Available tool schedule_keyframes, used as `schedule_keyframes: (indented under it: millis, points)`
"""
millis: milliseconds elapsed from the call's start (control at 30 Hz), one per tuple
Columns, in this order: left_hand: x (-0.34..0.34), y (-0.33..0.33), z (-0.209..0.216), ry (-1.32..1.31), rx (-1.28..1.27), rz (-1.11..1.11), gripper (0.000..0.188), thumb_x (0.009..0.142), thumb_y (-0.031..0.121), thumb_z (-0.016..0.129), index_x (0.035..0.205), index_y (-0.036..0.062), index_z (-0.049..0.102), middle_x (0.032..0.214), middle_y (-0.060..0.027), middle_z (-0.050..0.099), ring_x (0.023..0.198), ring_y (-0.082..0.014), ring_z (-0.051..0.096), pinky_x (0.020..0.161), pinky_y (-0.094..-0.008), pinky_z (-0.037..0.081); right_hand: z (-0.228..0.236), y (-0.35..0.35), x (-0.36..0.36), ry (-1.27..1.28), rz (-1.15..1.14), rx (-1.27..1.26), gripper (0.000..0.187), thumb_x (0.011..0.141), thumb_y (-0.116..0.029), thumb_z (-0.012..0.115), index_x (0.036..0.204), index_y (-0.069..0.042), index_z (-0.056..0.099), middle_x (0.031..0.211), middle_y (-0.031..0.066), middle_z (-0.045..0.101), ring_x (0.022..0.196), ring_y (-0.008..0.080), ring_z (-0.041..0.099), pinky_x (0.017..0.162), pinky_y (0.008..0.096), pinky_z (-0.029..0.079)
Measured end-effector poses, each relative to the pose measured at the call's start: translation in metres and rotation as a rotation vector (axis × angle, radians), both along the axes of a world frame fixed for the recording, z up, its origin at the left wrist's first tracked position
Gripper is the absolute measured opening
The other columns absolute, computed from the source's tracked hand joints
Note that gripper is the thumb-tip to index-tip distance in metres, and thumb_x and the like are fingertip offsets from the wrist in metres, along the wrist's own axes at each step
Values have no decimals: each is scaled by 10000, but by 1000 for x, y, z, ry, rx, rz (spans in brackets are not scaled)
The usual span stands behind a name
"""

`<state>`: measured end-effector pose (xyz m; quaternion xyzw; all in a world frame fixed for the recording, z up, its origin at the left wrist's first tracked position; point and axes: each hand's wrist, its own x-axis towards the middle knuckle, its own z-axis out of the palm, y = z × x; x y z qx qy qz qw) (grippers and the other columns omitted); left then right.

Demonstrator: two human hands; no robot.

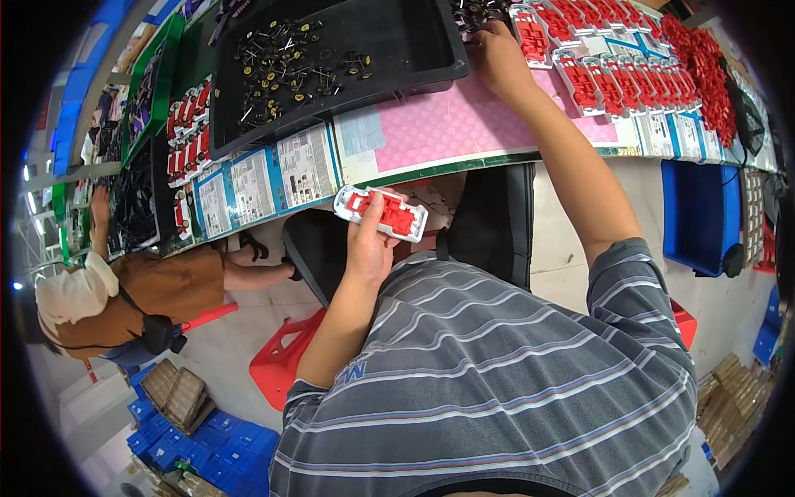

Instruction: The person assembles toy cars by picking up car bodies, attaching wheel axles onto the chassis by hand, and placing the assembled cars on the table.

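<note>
Workbench with a pink mat [447, 124] runs before you, and a black tray [414, 50] of small wheel axles [281, 70] sits on it. Your left hand [368, 244] holds the red and white toy chassis [381, 213] below the bench edge, fingers closed around it. Your right hand [497, 54] reaches to the tray corner beside the rows of red chassis [613, 74]; its grip I cannot tell. Keep the chassis level and its open side up while you pick only one axle.
</note>
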<state>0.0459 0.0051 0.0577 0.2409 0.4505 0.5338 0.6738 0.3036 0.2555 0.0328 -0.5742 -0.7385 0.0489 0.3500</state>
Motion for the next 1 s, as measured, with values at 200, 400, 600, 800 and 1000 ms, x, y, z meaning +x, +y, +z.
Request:
schedule_keyframes:
  millis: [200, 400, 600, 800, 1000]
  points:
    - [22, 22, 6, -7, 87, -23, 291, 1009, 322, 570, 1171, 80, 576, 1043, -79, 677, 770, -88, 612, 510, -211, 377, 30, -28, 15, 231, -68, 152, 140, 929, -79, 619, 983, 42, 664, 1049, 180, 666, 989, 345, 650, 850, 386, 520]
    - [36, 44, 0, -53, 225, -143, 330, 1028, 267, 527, 1270, 42, 525, 1160, -96, 646, 956, -175, 628, 627, -291, 445, 50, -162, 17, 831, 193, -262, 63, 952, -64, 589, 952, -1, 581, 1169, 191, 642, 1069, 301, 636, 928, 365, 480]
    - [55, 49, 6, -149, 219, -207, 348, 1002, 255, 594, 1274, 44, 543, 1105, -78, 653, 915, -135, 622, 632, -263, 485, 70, -207, -18, 367, 359, -180, 170, 846, -39, 691, 966, -33, 571, 1309, 180, 578, 1144, 380, 545, 973, 429, 439]
    - [33, 41, 6, -155, 231, -202, 334, 1004, 224, 593, 1281, 50, 529, 1104, -66, 647, 914, -132, 624, 638, -259, 495, 71, -206, -41, 314, 402, -196, 189, 810, -45, 714, 954, -31, 591, 1285, 158, 595, 1104, 365, 540, 956, 434, 439]
    - [6, 22, 1, -192, 267, -106, 311, 1006, 226, 595, 1262, 58, 538, 1073, -54, 632, 882, -119, 615, 648, -258, 502, 86, -198, -76, 212, 562, -269, 301, 778, -99, 786, 1021, -24, 625, 1262, 135, 614, 1108, 331, 588, 936, 415, 480]
